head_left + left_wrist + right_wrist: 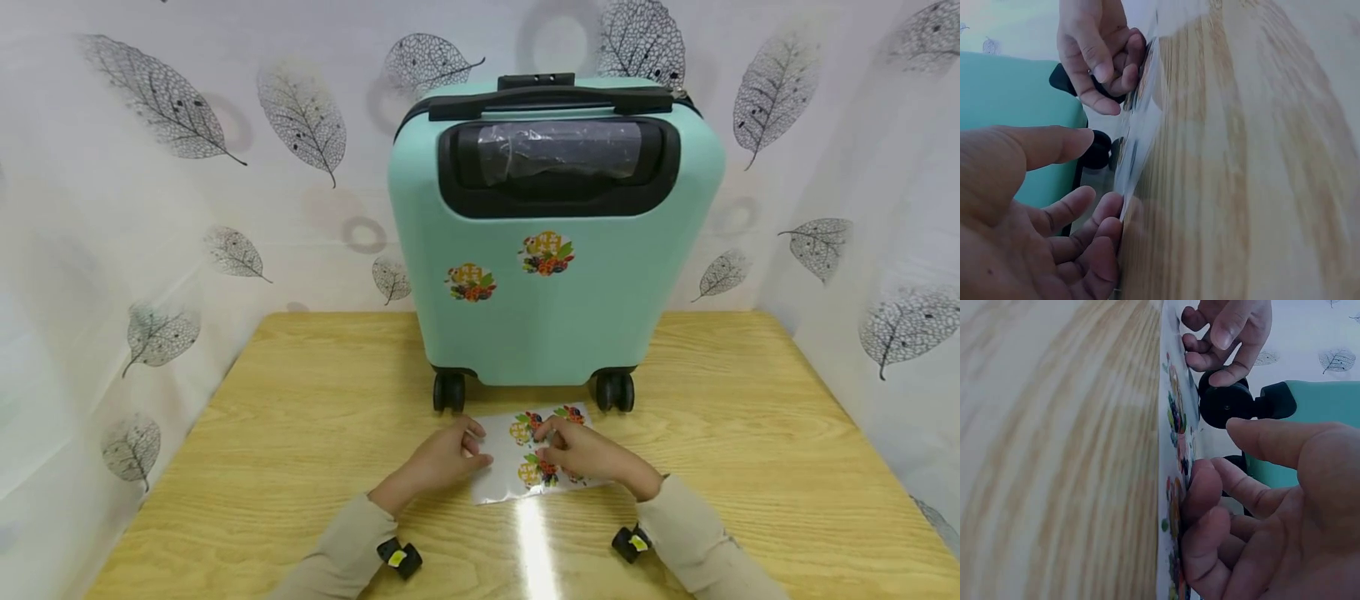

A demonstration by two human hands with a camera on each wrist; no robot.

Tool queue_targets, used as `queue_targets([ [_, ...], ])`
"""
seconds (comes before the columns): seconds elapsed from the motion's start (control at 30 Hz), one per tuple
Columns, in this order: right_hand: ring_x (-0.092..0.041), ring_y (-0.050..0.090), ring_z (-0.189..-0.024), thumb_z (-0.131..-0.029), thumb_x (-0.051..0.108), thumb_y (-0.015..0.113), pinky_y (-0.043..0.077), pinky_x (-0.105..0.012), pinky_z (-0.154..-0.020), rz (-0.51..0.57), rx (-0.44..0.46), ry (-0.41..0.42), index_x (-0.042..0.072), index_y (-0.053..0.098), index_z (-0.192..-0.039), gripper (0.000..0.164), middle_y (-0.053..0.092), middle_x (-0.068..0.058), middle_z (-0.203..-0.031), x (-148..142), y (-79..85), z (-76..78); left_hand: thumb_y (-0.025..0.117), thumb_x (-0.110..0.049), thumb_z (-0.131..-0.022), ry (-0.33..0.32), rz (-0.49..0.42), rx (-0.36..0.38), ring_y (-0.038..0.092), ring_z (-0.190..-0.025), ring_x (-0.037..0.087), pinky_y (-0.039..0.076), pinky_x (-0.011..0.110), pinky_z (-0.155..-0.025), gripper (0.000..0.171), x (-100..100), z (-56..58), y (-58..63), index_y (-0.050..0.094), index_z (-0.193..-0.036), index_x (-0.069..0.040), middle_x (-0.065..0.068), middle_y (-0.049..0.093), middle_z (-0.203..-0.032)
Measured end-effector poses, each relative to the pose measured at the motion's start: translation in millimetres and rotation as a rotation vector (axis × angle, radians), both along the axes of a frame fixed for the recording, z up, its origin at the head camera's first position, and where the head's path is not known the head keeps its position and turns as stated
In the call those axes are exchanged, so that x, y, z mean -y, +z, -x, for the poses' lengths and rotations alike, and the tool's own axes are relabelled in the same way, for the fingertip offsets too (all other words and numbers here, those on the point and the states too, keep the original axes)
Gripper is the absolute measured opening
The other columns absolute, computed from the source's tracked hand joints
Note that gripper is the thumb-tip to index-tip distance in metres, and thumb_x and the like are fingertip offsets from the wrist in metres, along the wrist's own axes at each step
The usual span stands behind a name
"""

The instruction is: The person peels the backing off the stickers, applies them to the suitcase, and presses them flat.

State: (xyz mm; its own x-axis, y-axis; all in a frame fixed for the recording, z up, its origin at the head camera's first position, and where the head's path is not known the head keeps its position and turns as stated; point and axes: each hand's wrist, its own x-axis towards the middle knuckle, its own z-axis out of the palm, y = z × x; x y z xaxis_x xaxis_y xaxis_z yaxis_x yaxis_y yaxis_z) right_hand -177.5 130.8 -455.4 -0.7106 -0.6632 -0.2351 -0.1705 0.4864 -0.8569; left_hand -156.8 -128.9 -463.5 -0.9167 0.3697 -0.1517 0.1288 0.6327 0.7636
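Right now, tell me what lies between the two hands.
A sticker sheet lies between the left hand and the right hand; the head view shows it.

Left forearm point(341, 542) and right forearm point(697, 533) both angle inward. Left hand point(444, 456) and right hand point(583, 450) sit low, near each other but apart, palms turned inward. Fingers point(1107, 205) loosely curled on both; thumbs point(1266, 439) extended (clear of the index fingertips).

On the counter point(300, 433), a sticker sheet point(495, 483) lies before the suitcase point(555, 325), seemingly clear of its wheels point(448, 392); wall point(300, 208) behind.
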Motion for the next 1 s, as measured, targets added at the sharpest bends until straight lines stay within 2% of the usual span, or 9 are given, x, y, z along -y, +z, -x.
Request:
queue_targets([
  [0.27, -0.005, 0.037, -0.047, -0.101, 0.013, 0.048, 0.034, -0.021, -0.046, 0.027, -0.007, 0.006, -0.006, 0.046, -0.120, 0.027, 0.047, 0.000, -0.068, 4.1, 0.9, -1.2, 0.069, -0.029, -0.089, -0.053, 0.139, -0.086, 0.047, -0.066, 0.008, 0.040, 0.023, -0.059, 0.044, -6.1, 0.0, 2.5, 0.053, -0.122, -0.005, -0.001, 0.059, -0.087],
  [0.4, -0.007, 0.041, -0.051, -0.101, 0.014, 0.050, 0.036, -0.022, -0.047, 0.045, 0.021, -0.007, -0.005, 0.045, -0.117, 0.026, 0.050, -0.003, -0.072, 8.7, 0.8, -1.7, 0.069, -0.030, -0.089, -0.052, 0.136, -0.096, 0.049, -0.068, 0.008, 0.040, 0.024, -0.060, 0.047, -7.7, 0.0, 2.4, 0.052, -0.124, -0.004, 0.000, 0.060, -0.088],
  [0.7, -0.008, 0.040, -0.050, -0.100, 0.014, 0.051, 0.035, -0.022, -0.048, 0.053, 0.016, -0.022, -0.003, 0.046, -0.113, 0.022, 0.049, -0.002, -0.070, 13.1, -2.4, -4.8, 0.068, -0.029, -0.089, 0.016, 0.016, 0.027, 0.055, -0.068, 0.011, 0.043, 0.025, -0.058, 0.048, -13.8, 0.6, 3.7, 0.050, -0.124, -0.003, 0.004, 0.066, -0.089],
  [1.0, -0.006, 0.043, -0.054, -0.100, 0.016, 0.052, 0.037, -0.021, -0.049, 0.056, -0.006, -0.016, -0.001, 0.047, -0.108, 0.019, 0.053, -0.003, -0.076, 13.2, -4.4, -8.0, 0.065, -0.019, -0.091, -0.028, -0.196, 0.129, 0.062, -0.079, 0.012, 0.048, 0.024, -0.066, 0.044, -22.4, 0.7, 1.8, 0.045, -0.124, 0.001, 0.011, 0.068, -0.093],
])
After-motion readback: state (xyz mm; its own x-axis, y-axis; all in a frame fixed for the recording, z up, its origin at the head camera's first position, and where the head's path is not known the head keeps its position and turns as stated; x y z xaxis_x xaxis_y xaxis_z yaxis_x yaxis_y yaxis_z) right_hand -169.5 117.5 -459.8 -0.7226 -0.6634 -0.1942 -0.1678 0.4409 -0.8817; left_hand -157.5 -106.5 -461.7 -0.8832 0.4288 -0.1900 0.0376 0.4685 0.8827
